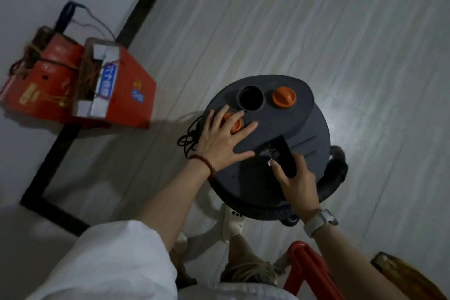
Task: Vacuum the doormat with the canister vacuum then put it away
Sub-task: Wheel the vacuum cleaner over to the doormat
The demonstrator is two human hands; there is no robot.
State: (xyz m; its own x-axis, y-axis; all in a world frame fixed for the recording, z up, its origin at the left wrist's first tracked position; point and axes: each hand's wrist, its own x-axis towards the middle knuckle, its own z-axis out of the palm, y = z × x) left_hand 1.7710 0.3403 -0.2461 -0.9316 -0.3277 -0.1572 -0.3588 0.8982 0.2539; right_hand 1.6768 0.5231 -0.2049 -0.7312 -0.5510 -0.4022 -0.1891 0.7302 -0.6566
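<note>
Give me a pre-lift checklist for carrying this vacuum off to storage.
1. Right hand on the handle: ok, fingers wrapped around it.
2. Left hand steadying the lid: ok, spread flat, covering an orange knob.
3. Hose stowed: cannot tell, it curls around the base.
4. Power cord gathered: not ok, loose on the floor.
5. Inlet port capped: not ok, open.

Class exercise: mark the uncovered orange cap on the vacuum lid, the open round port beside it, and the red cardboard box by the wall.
orange cap (pixel 284 97), head view, centre of its top.
open round port (pixel 250 99), head view, dark opening.
red cardboard box (pixel 126 95), head view, its red side panel.
</note>
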